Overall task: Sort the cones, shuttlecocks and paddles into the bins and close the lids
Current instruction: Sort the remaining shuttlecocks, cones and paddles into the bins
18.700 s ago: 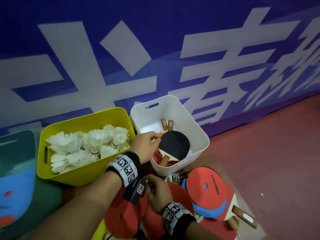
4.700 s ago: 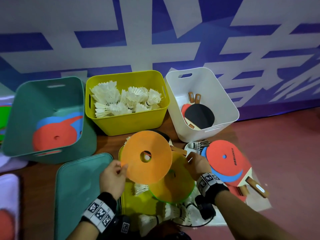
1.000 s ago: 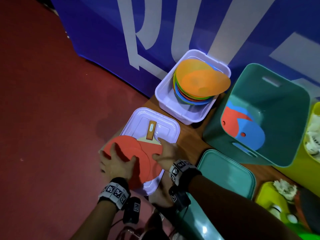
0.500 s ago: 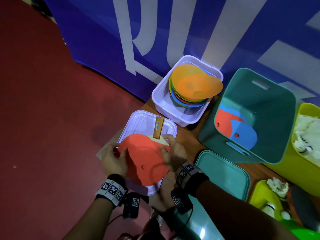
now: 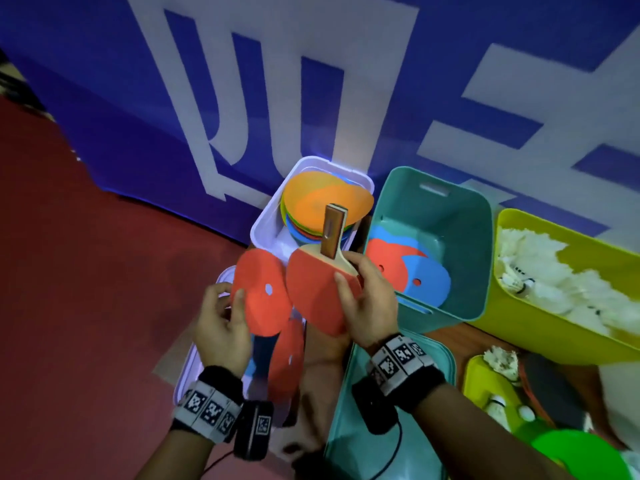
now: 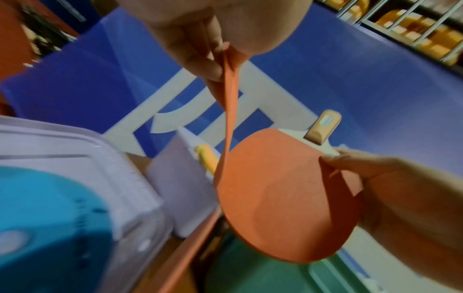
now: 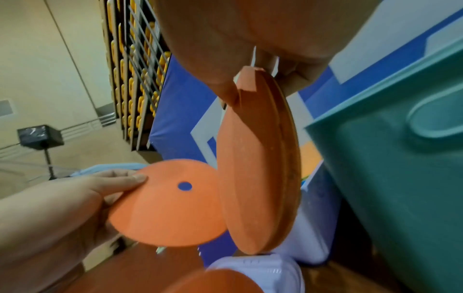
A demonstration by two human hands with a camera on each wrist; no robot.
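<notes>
My left hand pinches the edge of a flat red cone and holds it upright above the lavender lid. My right hand grips a red paddle by the blade near the neck, its wooden handle pointing up. Cone and paddle are side by side, edges nearly touching. In the left wrist view my fingers pinch the cone's rim beside the paddle. The right wrist view shows the paddle edge-on and the cone.
A lavender bin holds stacked cones. A teal bin has red and blue cones, and a yellow bin has shuttlecocks. Another red cone lies on the lavender lid. A teal lid and a yellow-green lid lie in front.
Both hands have lifted off the lavender lid. The right hand has raised the paddle and the left hand a red cone, pulling them apart.
</notes>
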